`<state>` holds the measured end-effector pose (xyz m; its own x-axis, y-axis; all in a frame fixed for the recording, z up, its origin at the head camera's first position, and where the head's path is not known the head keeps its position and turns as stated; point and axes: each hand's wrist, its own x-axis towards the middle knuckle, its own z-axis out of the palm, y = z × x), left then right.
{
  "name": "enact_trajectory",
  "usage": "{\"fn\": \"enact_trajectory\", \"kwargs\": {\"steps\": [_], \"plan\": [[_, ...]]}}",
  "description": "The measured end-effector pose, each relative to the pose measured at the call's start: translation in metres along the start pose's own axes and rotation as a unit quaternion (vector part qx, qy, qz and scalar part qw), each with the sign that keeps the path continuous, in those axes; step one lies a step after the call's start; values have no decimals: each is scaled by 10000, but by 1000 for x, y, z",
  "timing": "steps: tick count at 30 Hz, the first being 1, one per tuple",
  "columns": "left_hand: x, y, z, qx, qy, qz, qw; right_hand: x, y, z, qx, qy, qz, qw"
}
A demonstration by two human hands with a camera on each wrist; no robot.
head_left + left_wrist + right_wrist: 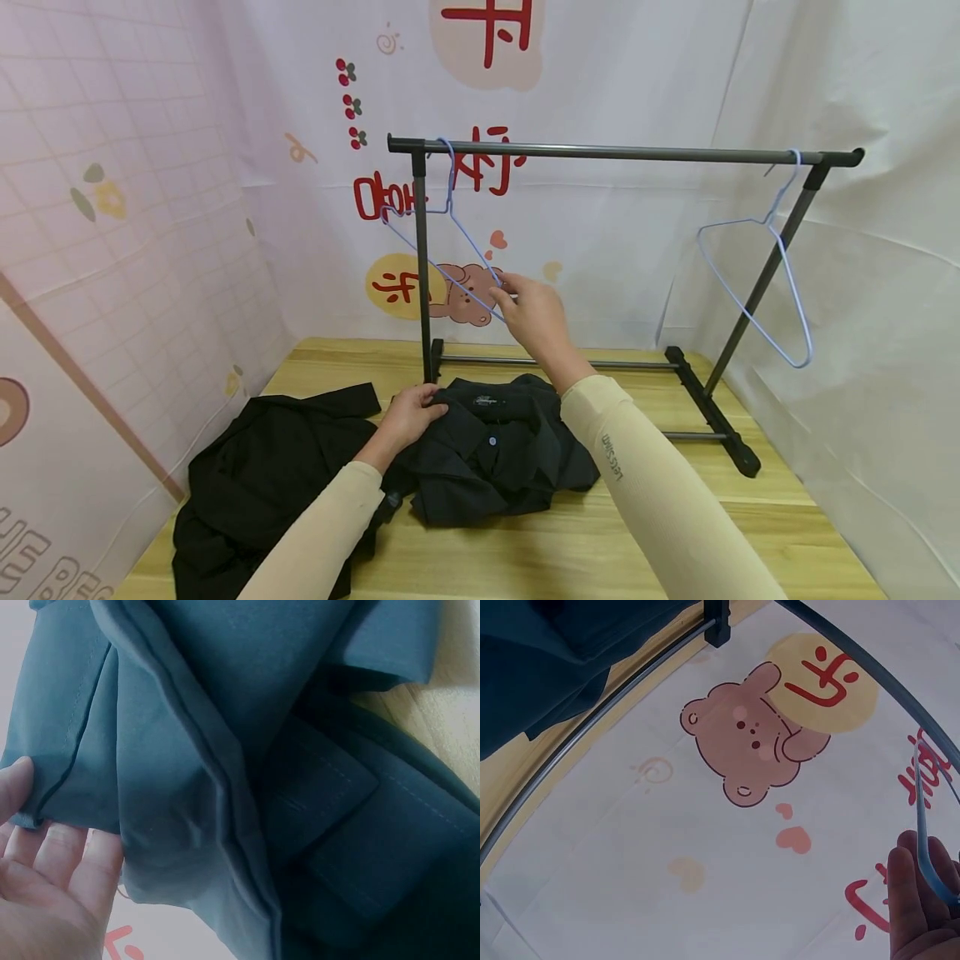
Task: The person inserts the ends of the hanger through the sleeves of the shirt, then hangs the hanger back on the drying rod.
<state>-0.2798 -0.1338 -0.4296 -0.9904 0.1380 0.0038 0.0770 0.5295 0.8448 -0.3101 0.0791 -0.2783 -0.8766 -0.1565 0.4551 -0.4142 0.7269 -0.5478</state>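
A dark button-up shirt (495, 475) lies bunched on the table, its collar toward the rack and a label inside the neck. My left hand (408, 414) pinches the shirt at the left of its collar; in the left wrist view the thumb lies over the cloth (180, 765) and the fingers are under it. Up and to the right, my right hand (536, 317) holds the lower right corner of a blue wire hanger (451, 187), whose hook is over the rack's bar at the left end. In the right wrist view, the hanger's bend (922, 832) lies against the fingers.
A dark metal clothes rack (622, 152) stands at the back of the wooden table (780, 533). Another blue hanger (798, 292) hangs at its right end. A second dark garment (277, 467) lies heaped at the left. Printed white cloth (622, 267) hangs behind.
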Motion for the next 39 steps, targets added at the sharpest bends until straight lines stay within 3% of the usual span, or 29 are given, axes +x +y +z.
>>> {"fn": "enact_trajectory", "kwargs": {"steps": [10,22,28,39], "plan": [[0,3,2,10,-68,22,10000,2,0,1,-107,477,-53,9988],[1,3,3,-31,-40,8,10000,4,12,-17,219,1078,-267,9936],[2,3,3,-88,-59,2,9999,-2,28,-31,679,1136,-254,9909],[2,1,4,21,-96,-87,9999,-23,68,-53,826,1415,-443,9855]]}}
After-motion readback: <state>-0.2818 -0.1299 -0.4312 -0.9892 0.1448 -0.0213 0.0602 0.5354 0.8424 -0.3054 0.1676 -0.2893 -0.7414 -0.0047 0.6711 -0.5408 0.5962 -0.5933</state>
